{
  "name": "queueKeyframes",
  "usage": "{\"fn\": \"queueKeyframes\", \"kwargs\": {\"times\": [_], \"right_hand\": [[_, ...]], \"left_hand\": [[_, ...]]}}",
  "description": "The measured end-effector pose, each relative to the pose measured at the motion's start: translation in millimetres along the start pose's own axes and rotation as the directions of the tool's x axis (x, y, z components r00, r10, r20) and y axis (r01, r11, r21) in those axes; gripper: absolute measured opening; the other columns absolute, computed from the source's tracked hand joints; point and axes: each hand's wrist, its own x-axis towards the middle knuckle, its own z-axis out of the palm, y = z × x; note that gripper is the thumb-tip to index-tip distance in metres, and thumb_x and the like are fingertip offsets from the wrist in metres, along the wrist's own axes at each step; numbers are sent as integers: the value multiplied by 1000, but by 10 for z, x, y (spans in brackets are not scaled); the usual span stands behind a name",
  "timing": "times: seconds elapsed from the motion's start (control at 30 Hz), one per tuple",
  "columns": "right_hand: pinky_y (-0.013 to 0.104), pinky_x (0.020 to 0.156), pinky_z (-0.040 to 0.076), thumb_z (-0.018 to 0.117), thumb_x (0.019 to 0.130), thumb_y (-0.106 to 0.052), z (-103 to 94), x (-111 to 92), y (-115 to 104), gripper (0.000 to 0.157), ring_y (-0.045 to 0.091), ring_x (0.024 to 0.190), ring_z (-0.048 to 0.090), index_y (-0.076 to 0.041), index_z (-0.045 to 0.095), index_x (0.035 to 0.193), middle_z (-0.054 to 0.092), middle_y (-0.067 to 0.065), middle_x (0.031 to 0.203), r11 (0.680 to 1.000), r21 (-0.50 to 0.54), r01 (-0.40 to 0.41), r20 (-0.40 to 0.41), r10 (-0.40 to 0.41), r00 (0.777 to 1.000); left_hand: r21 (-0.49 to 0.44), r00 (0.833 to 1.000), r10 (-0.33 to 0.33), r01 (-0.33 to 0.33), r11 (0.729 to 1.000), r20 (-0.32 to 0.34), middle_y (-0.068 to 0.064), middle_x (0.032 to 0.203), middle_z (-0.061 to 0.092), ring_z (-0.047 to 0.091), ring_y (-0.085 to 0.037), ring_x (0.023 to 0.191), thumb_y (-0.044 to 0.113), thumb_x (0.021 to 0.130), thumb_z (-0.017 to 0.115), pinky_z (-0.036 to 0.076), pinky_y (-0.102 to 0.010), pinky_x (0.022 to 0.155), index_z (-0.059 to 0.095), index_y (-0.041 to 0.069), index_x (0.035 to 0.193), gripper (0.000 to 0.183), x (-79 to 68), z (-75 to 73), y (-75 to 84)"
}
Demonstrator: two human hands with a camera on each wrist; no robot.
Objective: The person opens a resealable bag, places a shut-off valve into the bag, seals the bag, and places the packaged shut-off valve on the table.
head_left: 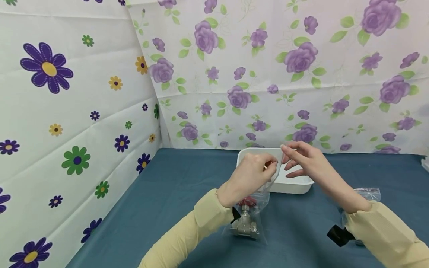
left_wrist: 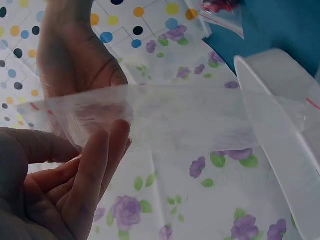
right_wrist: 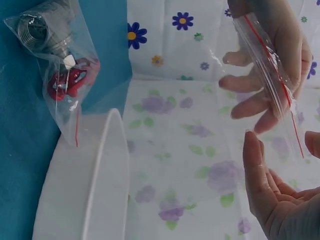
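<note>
My left hand [head_left: 249,171] pinches a clear zip bag [left_wrist: 190,117] between thumb and fingers, above the white tray's left side. Red lines run along the bag's seal in the right wrist view. Facing it, my right hand [head_left: 306,160] has its fingers loosely spread beside the bag; whether a fingertip touches the plastic I cannot tell. No contents show inside the raised bag. On the table below my left wrist lies a metal valve [head_left: 245,225] with a red handwheel [right_wrist: 70,80], inside another clear zip bag.
A white tray [head_left: 291,190] stands at the back of the blue-green table [head_left: 187,178]. Another clear bag [head_left: 368,193] lies partly hidden under my right forearm. Flowered cloth [head_left: 218,74] hangs behind and at the left.
</note>
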Motion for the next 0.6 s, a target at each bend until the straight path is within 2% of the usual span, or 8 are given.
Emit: {"fn": "queueKeyframes", "kwargs": {"times": [0.2,0.43,0.6], "right_hand": [[40,65,51,50,92,-40,-37,-43,-31,58,25,78,58,6,41,127,53,19,94,999,-46,-28,23,29,999],[39,66,51,51,93,-37,-29,-103,26,67,22,82,60,6,25,138,53,22,107,997,-61,-57,52,60,997],[40,66,51,52,93,-30,-32,-146,42,63,23,86,60,7,24,136,54,26,108,998,-44,-39,38,40,998]], "left_hand": [[-174,996,-62,73,982,72,4,66,58,53,-2,47,0,91,48,42,-17,43,66,2,88,18,13,23,39],[-210,988,-120,138,968,95,4,62,58,54,-2,47,3,92,48,41,-21,40,65,3,87,18,21,85,37],[-235,982,-162,180,955,92,4,65,60,54,1,49,4,92,48,43,-20,42,66,4,91,17,47,120,28]]}}
